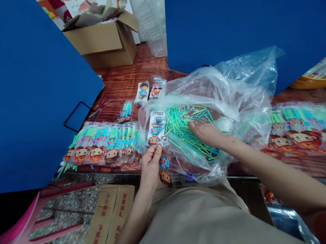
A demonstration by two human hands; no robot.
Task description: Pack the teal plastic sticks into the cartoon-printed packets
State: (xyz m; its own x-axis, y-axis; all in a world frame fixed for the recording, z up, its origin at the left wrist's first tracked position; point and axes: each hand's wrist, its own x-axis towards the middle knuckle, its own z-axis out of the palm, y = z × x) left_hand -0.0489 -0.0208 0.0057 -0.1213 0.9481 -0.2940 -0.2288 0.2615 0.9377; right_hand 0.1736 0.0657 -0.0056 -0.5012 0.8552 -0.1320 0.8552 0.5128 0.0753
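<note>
Your left hand (150,167) pinches the lower edge of a small printed packet (156,128), fingers closed on it, holding it upright at the near edge of the table just beside the open mouth of a clear plastic bag (224,90). Your right hand (207,132) reaches into that bag and lies palm down on a loose heap of thin green sticks (181,125); its fingers curl into the pile, but you cannot tell whether they have closed on any. The bag sits in the middle of the wooden table (122,81), crumpled and spread wide. To its left lies a row of filled packets (103,145) with cartoon faces, overlapping one another, and a few single packets (143,90) lie farther back. To the right of the bag is another heap of filled packets (300,127). At the far end of the table stands an open cardboard box (102,40), well apart from your hands.
</note>
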